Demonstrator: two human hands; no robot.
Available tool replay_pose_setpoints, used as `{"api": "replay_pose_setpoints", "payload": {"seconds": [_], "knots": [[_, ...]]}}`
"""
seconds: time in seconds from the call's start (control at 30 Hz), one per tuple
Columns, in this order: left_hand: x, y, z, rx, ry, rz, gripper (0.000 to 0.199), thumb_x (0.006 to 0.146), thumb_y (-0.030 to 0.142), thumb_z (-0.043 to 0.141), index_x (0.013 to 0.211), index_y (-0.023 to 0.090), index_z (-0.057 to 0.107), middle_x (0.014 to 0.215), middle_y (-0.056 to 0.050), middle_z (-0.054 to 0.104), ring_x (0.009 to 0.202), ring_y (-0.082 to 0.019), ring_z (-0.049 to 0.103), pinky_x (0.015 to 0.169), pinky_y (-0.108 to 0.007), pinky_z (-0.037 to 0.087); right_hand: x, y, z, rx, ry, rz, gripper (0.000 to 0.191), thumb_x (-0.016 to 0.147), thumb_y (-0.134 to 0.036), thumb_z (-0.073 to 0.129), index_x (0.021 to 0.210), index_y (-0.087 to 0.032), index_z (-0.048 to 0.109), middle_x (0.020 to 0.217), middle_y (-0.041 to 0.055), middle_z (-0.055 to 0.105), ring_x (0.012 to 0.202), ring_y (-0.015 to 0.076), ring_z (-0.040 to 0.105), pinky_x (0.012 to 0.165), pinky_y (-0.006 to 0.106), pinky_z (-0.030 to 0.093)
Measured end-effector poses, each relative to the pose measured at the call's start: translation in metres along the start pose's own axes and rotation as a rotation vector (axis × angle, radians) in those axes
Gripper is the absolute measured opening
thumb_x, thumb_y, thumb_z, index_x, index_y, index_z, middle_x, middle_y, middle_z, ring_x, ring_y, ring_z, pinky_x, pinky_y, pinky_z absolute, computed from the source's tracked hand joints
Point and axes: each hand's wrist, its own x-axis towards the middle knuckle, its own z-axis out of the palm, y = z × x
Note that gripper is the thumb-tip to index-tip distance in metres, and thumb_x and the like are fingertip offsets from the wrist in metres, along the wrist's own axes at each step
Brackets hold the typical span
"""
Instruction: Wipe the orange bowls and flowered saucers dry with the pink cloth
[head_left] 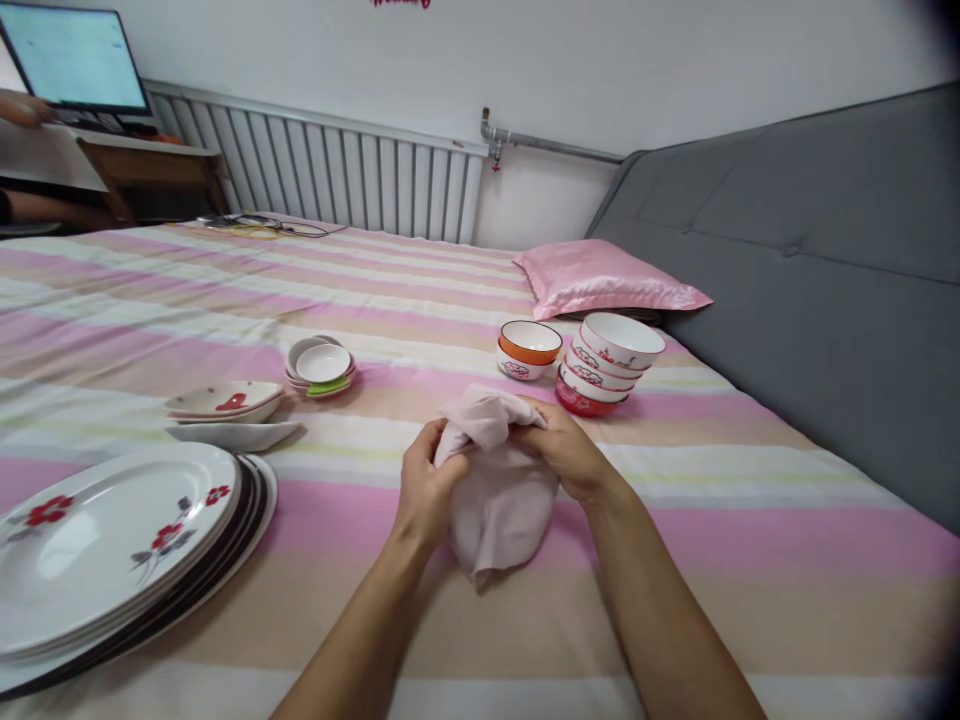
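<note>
Bedsheet (420, 290): lightly creased, striped pink, white, tan and yellow, beneath left fingers (432, 436) and right fingers (553, 413).
Headboard (810, 240): grey, padded, far to the right of the fingers.
Radiator (367, 180): pale, ribbed, beyond the fingers.
Cloth (504, 505): soft, pale pink, bunched on top, rounded below, between both hands' fingers; contents, if any, hidden.
Grip: left fingers curled on the cloth's left edge, right fingers clasping its upper right folds.
Bowls (604, 372): glossy, round, in two stacks just past the right fingers.
Pillow (604, 275): satiny pink, farther beyond.
Plates (105, 550): smooth, red-flowered, stacked left of the left fingers.
</note>
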Motion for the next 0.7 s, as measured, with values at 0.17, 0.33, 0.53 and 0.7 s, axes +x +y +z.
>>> {"api": "replay_pose_setpoints", "payload": {"seconds": [0.17, 0.33, 0.53, 0.7], "knots": [[0.000, 0.001, -0.002, -0.170, 0.119, -0.020, 0.027, 0.057, 0.020, 0.053, 0.082, 0.016, 0.063, 0.068, 0.002, 0.056, 0.061, -0.013, 0.045, 0.056, -0.023, 0.037, 0.004, 0.006, 0.014, 0.201, 0.128, 0.014, 0.027, 0.068, -0.023, 0.068, 0.095, -0.020, 0.067, 0.087, 0.0006, 0.071, 0.079, 0.0186, 0.063, 0.071, 0.028, 0.048], [0.001, -0.001, -0.004, -0.271, 0.240, 0.013, 0.024, 0.060, 0.020, 0.054, 0.083, 0.017, 0.061, 0.066, 0.003, 0.053, 0.059, -0.012, 0.043, 0.053, -0.022, 0.036, 0.006, 0.010, 0.033, 0.327, 0.228, -0.015, 0.031, 0.067, -0.028, 0.074, 0.097, -0.021, 0.066, 0.093, 0.0018, 0.071, 0.085, 0.0204, 0.065, 0.079, 0.032, 0.051], [0.001, -0.001, -0.004, -0.274, 0.364, 0.106, 0.025, 0.062, 0.020, 0.052, 0.086, 0.017, 0.059, 0.070, 0.003, 0.054, 0.062, -0.012, 0.044, 0.055, -0.022, 0.037, 0.007, 0.019, 0.052, 0.416, 0.314, 0.010, 0.039, 0.066, -0.035, 0.077, 0.098, -0.021, 0.063, 0.100, 0.0041, 0.072, 0.095, 0.0234, 0.066, 0.084, 0.037, 0.053], [-0.001, -0.001, -0.004, -0.242, 0.432, 0.218, 0.027, 0.065, 0.018, 0.050, 0.091, 0.019, 0.056, 0.077, 0.003, 0.053, 0.067, -0.013, 0.046, 0.060, -0.022, 0.040, 0.006, 0.021, 0.058, 0.495, 0.283, 0.084, 0.044, 0.061, -0.034, 0.080, 0.098, -0.019, 0.062, 0.093, 0.0044, 0.072, 0.090, 0.0216, 0.067, 0.079, 0.033, 0.054]]}}
